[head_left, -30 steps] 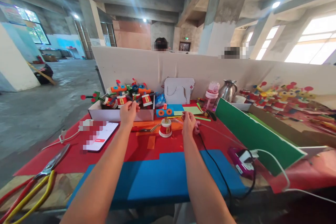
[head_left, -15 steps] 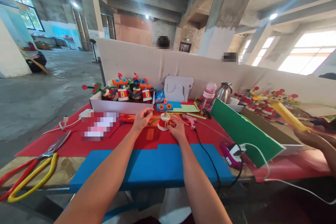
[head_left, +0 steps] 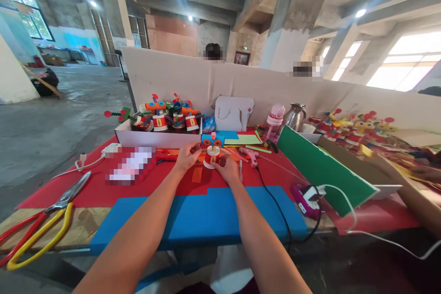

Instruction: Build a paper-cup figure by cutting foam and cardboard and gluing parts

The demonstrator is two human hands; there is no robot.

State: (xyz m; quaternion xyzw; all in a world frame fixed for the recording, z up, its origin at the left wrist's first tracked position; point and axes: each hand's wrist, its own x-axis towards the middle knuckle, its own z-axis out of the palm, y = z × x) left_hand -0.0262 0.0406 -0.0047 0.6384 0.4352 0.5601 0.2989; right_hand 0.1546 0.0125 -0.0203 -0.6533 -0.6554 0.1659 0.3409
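A paper cup figure stands upside down on the table in front of me, red and white with a yellow label. Above it is a blue head with two orange ring eyes and a small pink piece on top. Coiled arms stick out from its sides. My right hand grips the cup from the right, thumb against its front. At the left side, my left hand has its fingertips pinched together by the coiled arm; the exact contact is partly hidden. A small orange paper piece lies below.
A white box of finished cup figures is behind left. Large scissors lie left; a pink glue gun, a purple power socket and a green board are right. A co-worker's arm shows at far right.
The cup figure has shifted slightly left, toward my left hand, and its left coiled arm has met my left fingertips. My right hand has moved left with the cup. The co-worker's yellow piece has been lowered.
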